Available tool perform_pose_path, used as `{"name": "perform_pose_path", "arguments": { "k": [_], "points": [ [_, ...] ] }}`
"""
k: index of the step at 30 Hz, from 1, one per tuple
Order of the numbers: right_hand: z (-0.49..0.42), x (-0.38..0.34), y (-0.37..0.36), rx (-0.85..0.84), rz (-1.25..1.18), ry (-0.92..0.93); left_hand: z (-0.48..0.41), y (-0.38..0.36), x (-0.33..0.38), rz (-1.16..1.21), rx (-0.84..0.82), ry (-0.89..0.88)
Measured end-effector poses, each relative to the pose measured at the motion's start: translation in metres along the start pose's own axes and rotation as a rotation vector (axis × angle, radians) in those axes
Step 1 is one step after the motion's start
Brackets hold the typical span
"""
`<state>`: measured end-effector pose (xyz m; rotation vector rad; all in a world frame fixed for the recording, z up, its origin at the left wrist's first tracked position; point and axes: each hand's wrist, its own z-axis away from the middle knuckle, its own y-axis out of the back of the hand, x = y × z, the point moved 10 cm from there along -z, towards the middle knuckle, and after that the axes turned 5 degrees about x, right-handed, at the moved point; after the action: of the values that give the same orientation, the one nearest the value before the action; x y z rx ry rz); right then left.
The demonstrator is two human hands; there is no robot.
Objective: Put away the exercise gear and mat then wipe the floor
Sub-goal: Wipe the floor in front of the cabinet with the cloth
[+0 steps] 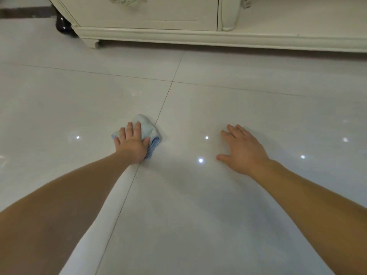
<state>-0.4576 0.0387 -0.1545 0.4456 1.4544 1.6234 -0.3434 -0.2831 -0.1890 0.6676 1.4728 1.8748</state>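
Glossy white tiled floor (188, 205) is being wiped, so the last part of the task is judged to be in hand; no mat or exercise gear is seen. A folded light-blue cloth (147, 126) is pressed flat under the straight fingers of the left hand (133, 145), just left of a grout line (162, 104). The right hand (242, 149) is laid flat on the tile, well right of the cloth, fingers spread, nothing grasped. Even palm pressure is best kept, and overlapping strokes drawn toward the cream wooden cabinet (158, 34) beyond both hands.
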Motion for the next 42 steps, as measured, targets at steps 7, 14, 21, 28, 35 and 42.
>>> {"name": "perform_pose_path", "arguments": {
  "k": [7, 14, 21, 28, 35, 42],
  "points": [
    [0.037, 0.035, 0.004, 0.008, -0.011, -0.038, 0.059, -0.014, 0.059, 0.025, 0.006, -0.145],
    [0.08, 0.086, 0.012, -0.016, 0.007, -0.098, 0.115, -0.026, 0.118, 0.013, 0.004, -0.277],
    [0.121, 0.143, 0.019, -0.035, 0.013, -0.144, 0.168, -0.039, 0.192, -0.003, -0.007, -0.445],
    [0.157, 0.174, 0.017, -0.048, -0.001, -0.13, 0.194, -0.047, 0.24, -0.044, -0.025, -0.507],
    [0.183, 0.194, 0.013, -0.041, 0.008, -0.123, 0.218, -0.051, 0.279, -0.063, -0.037, -0.574],
    [0.204, 0.218, 0.013, -0.05, 0.019, -0.153, 0.244, -0.054, 0.32, -0.055, -0.048, -0.661]
  ]
}}
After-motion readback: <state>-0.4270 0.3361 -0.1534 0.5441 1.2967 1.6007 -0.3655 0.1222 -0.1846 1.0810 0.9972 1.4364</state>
